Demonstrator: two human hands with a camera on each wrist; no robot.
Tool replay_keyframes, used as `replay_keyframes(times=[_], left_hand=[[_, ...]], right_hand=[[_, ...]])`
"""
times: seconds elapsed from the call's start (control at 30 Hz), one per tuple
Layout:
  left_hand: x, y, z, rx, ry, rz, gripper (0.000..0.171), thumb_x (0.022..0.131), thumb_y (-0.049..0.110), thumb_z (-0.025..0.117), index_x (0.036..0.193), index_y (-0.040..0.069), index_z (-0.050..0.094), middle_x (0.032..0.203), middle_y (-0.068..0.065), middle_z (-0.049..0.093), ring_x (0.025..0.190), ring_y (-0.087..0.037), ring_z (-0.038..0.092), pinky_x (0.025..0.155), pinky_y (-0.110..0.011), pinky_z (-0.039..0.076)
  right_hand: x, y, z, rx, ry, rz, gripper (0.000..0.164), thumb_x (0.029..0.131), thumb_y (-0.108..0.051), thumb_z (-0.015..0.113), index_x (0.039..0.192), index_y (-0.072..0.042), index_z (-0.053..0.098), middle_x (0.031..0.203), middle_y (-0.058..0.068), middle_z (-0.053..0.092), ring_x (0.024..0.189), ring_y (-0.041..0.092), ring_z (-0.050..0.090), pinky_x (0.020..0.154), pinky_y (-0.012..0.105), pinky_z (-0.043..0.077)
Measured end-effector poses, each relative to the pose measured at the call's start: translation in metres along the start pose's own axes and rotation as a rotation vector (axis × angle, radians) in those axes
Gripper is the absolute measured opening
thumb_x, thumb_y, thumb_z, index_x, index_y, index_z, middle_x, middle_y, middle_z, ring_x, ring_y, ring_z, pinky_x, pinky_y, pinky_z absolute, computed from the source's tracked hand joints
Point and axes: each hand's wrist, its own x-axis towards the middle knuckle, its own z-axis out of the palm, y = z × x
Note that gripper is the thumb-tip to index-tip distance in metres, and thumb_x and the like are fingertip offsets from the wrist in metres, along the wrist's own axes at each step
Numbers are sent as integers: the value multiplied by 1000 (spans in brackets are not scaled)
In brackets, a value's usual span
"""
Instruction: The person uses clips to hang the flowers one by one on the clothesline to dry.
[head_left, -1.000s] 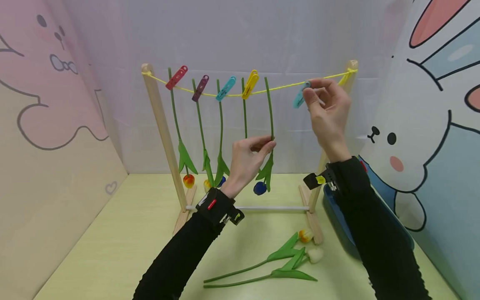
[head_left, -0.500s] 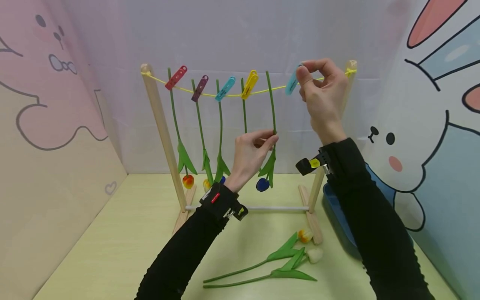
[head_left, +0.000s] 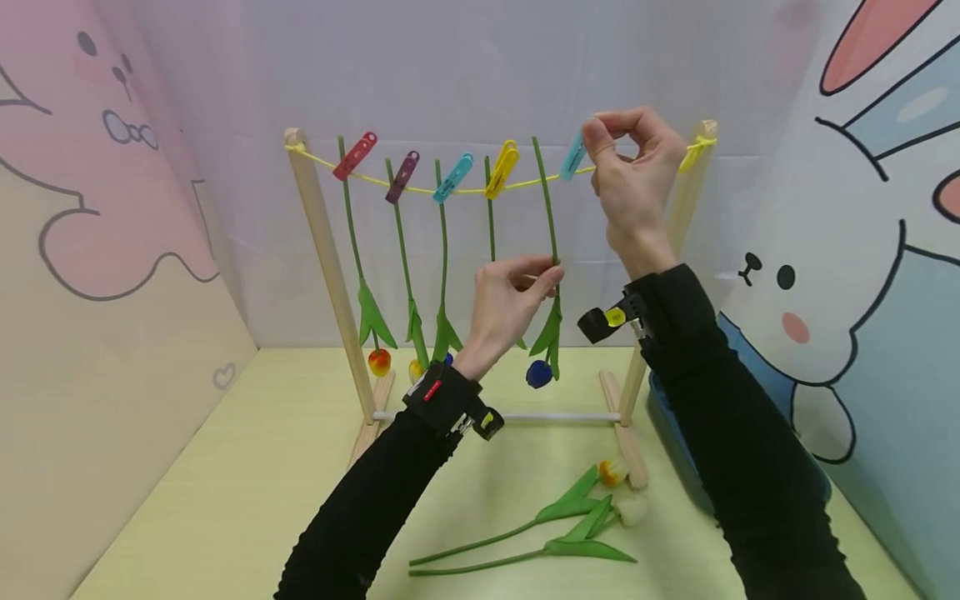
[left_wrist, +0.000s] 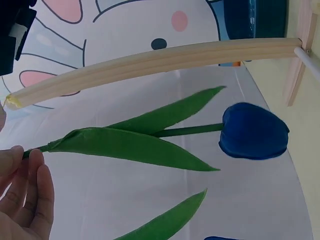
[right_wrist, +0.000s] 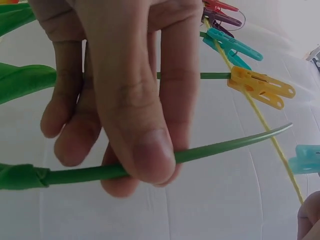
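Observation:
My left hand (head_left: 506, 304) pinches the stem of an upside-down blue artificial tulip (head_left: 539, 373) between thumb and fingers. Its stem end rises past the yellow line (head_left: 459, 191); the bloom and leaves (left_wrist: 150, 142) show in the left wrist view. In my right hand (head_left: 637, 167), thumb and fingers pinch a light-blue clothespin (head_left: 572, 157), just right of that stem and right at the line. The right wrist view shows the left hand's pinch on the stem, with the clothespin (right_wrist: 306, 159) at the right edge.
Red (head_left: 355, 156), purple (head_left: 402, 177), blue (head_left: 453, 177) and yellow clothespins (head_left: 501, 169) hold tulips hanging from the line. Wooden posts (head_left: 322, 267) bear the line. Two tulips (head_left: 517, 533) lie on the table in front; a blue basin (head_left: 678, 450) stands at right.
My right hand has moved left and up with the light-blue clothespin, closer to the stem. My left hand has shifted slightly up and right with the blue tulip.

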Motion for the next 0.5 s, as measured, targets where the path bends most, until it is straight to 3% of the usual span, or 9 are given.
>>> replay_keyframes(times=[0.5], left_hand=[[6,5,0,13,8,-12,25,96,15,69,116,-1,74,102,-17,77,80,-27,74,76,-23,57]], right_hand=[[2,-3,3,-35,3,22,22,92,-8,72,78,-23,66,75,-7,60,41,5,38,44,17,32]])
